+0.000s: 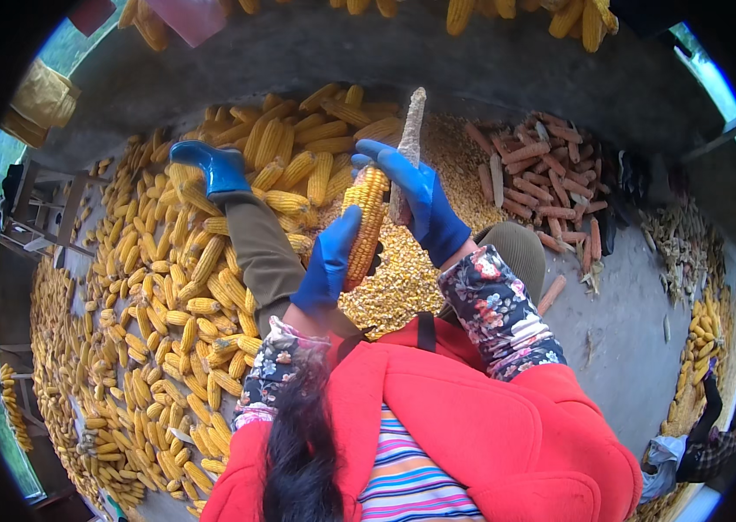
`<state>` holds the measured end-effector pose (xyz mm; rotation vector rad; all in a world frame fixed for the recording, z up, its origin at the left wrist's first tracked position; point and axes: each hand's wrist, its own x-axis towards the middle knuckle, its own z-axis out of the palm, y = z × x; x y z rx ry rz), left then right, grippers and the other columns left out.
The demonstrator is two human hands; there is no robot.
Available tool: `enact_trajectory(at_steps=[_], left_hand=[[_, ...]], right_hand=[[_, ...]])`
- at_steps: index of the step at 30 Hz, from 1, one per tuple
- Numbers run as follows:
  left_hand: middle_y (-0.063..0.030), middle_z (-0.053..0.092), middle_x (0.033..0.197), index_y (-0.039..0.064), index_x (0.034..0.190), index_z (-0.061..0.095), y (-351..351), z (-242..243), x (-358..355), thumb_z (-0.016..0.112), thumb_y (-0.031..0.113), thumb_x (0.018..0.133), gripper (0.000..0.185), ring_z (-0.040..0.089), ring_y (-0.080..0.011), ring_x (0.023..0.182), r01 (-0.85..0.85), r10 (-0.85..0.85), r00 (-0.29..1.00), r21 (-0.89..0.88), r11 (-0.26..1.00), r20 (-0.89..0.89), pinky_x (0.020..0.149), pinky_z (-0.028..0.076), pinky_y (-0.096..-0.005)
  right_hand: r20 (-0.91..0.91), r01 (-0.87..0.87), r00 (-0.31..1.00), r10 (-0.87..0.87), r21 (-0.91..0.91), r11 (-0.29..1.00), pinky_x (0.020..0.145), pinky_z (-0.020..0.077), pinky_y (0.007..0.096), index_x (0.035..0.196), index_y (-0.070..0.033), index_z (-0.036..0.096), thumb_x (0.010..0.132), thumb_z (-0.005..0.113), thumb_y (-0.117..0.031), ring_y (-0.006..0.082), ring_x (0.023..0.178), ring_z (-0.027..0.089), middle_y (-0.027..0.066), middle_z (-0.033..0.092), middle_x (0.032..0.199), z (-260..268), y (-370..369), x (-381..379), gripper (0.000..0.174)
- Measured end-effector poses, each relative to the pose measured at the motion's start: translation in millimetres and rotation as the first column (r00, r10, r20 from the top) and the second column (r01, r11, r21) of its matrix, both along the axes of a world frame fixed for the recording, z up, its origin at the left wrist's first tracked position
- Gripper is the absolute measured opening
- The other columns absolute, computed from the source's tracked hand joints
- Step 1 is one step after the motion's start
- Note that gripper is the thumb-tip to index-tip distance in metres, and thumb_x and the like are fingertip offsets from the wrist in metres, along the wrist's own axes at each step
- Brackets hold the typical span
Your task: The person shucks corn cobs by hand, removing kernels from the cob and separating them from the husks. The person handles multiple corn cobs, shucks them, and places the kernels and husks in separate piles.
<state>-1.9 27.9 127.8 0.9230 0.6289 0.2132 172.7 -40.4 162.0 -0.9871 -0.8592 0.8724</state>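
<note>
A yellow ear of corn, some kernels gone near its top, stands tilted in my left hand, which wears a blue glove. My right hand, gloved in blue too, has a pale bare corn cob pressed against its palm, with the cob's tip pointing up past the fingers. Its fingertips reach to the top of the ear. Below both hands, loose kernels lie heaped between my legs.
Many ears of corn cover the floor at the left. Stripped reddish cobs are piled at the upper right, near dry husks. My blue boot rests among the ears. Another person is at the far lower right.
</note>
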Motion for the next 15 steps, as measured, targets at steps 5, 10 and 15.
enact_trajectory(at_steps=[5,10,15], left_hand=[[-0.0048,0.066,0.083,0.007,0.114,0.064,-21,-25,19,0.061,0.048,0.104,0.043,0.062,-0.0147,0.063,-0.221,0.231,0.972,0.529,0.820,0.048,0.056,0.049,-0.0296],[-0.0094,0.068,0.082,0.006,0.118,0.064,-8,-2,2,0.051,0.065,0.103,0.062,0.065,-0.0194,0.065,0.062,-0.036,0.992,-0.214,0.975,0.123,0.058,0.054,-0.0316],[-0.0093,0.068,0.082,0.006,0.119,0.063,-10,21,5,0.047,0.071,0.101,0.070,0.066,-0.0217,0.065,0.034,-0.002,0.990,-0.225,0.974,0.139,0.057,0.055,-0.0339]], right_hand=[[-0.107,0.159,0.981,-0.163,-0.044,0.986,0.107,0.0514,0.0379,0.145,0.005,0.055,0.106,0.060,-0.026,0.0258,0.123,0.065,0.0169,0.064,0.139,-18,12,-15,0.050],[0.140,0.368,0.922,-0.362,-0.022,0.929,0.100,0.0529,0.0313,0.139,0.003,0.060,0.103,0.065,-0.016,0.0182,0.118,0.066,0.0125,0.069,0.131,-22,11,-22,0.041],[-0.081,0.285,0.956,-0.281,0.042,0.958,0.100,0.0525,0.0316,0.137,0.001,0.063,0.100,0.069,-0.016,0.0172,0.116,0.066,0.0111,0.070,0.128,-7,14,-17,0.040]])
